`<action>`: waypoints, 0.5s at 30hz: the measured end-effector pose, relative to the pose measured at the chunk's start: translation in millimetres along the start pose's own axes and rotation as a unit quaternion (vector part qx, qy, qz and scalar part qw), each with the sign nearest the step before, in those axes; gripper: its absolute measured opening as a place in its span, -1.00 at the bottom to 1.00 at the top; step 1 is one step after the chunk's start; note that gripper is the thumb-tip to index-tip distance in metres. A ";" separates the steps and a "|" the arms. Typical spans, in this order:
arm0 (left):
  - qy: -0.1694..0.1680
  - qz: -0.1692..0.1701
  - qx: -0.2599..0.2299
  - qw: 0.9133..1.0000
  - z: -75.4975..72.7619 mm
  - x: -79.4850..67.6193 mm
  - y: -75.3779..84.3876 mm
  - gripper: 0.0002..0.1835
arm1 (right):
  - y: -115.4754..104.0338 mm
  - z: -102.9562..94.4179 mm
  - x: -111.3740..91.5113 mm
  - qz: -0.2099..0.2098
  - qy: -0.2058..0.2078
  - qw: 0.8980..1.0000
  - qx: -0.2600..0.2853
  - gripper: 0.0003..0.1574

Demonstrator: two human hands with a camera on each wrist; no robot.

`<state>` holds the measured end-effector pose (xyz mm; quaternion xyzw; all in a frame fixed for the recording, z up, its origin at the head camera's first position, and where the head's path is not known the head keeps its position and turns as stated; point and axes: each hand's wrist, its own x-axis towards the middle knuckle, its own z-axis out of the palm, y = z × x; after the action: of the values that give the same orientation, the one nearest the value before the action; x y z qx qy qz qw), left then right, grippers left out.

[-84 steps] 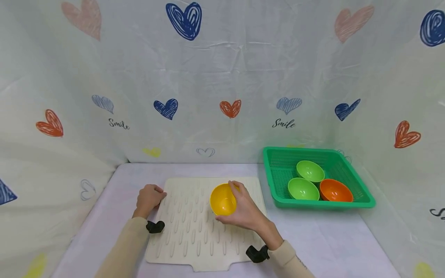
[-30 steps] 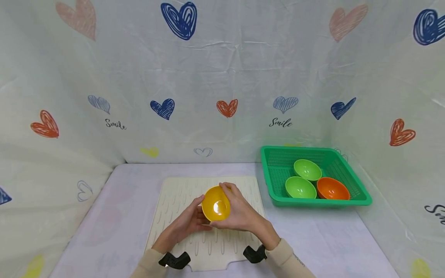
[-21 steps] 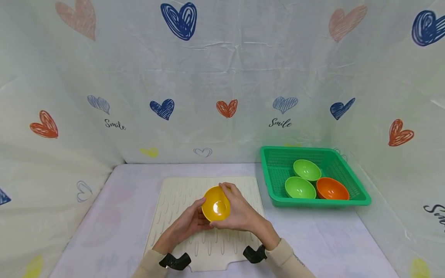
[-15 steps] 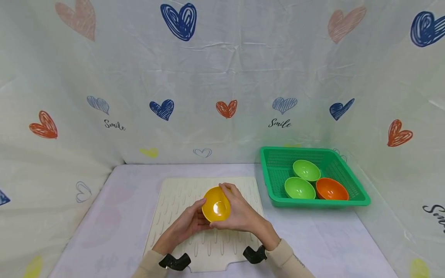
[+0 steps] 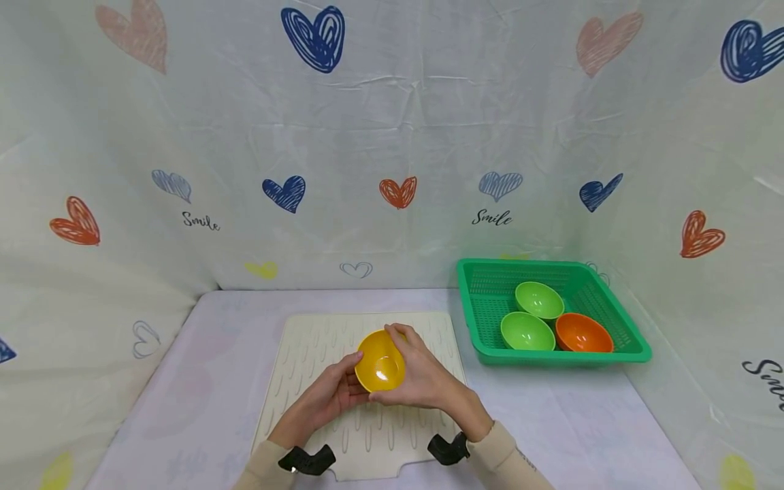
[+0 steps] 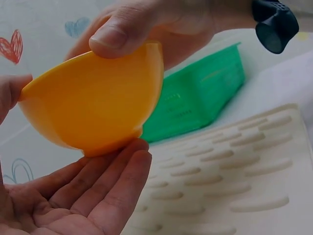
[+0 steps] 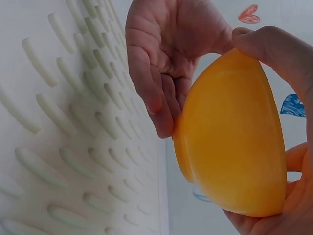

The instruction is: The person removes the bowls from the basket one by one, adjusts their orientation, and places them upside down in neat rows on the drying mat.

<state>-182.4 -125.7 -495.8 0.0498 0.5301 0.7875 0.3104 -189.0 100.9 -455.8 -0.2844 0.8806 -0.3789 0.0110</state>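
Observation:
A small yellow bowl [image 5: 380, 362] is held up above the white ridged mat [image 5: 306, 347], its inside tilted toward the head camera. My right hand [image 5: 422, 374] grips its right side, thumb and fingers spread along the rim. On the other side, my left hand [image 5: 331, 393] has its thumb at the rim and its fingers under the base. In the left wrist view, the left fingertips [image 6: 139, 152] touch the foot of the bowl [image 6: 98, 103]. The right wrist view shows the bowl's [image 7: 230, 137] smooth outer wall between both hands.
At the back right of the table stands a green basket [image 5: 484, 354]. Inside it sit two light green bowls [image 5: 528, 332] and an orange bowl [image 5: 583, 333]. Behind the table hangs a white sheet [image 5: 441, 136] printed with hearts.
My left hand has left the mat's left edge and come to the bowl, which has shifted slightly left in my right hand. Over the last second both hands have stayed nearly still.

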 end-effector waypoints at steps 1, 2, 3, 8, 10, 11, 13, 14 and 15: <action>0.000 -0.001 -0.001 1.000 -0.1 -0.1 -0.2 -0.26 | 0.1 0.0 0.0 0.002 -0.002 1.000 0.000 0.45; 0.001 -0.002 -0.003 1.000 -0.2 -0.2 -0.5 -0.26 | 0.3 0.0 0.0 0.004 -0.003 1.000 -0.001 0.46; 0.001 -0.003 -0.005 1.000 -0.3 -0.3 -0.7 -0.26 | 0.4 0.0 0.0 0.006 -0.005 1.000 -0.002 0.46; 0.003 -0.006 -0.012 1.000 -1.0 -0.5 -1.6 -0.26 | 0.8 -0.1 -0.4 0.010 -0.013 1.000 -0.004 0.48; 0.006 -0.006 -0.011 1.000 -1.3 -0.5 -1.8 -0.26 | 1.0 -0.1 -0.7 0.011 -0.015 1.000 -0.003 0.49; 0.007 -0.006 -0.011 1.000 -1.4 -0.5 -1.8 -0.26 | 1.0 -0.1 -0.8 0.012 -0.016 1.000 -0.002 0.49; 0.009 -0.005 -0.008 1.000 -1.9 -0.4 -2.1 -0.26 | 1.2 -0.1 -1.0 0.011 -0.016 1.000 0.001 0.50; 0.010 -0.005 -0.008 1.000 -2.2 -0.4 -2.2 -0.27 | 1.2 -0.2 -1.1 0.011 -0.016 1.000 0.003 0.50; 0.011 -0.005 -0.007 1.000 -2.5 -0.4 -2.3 -0.27 | 1.3 -0.2 -1.1 0.011 -0.016 1.000 0.004 0.50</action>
<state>-182.1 -127.4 -498.8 0.0364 0.5281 0.7902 0.3088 -188.7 102.4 -456.8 -0.2808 0.8818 -0.3777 0.0307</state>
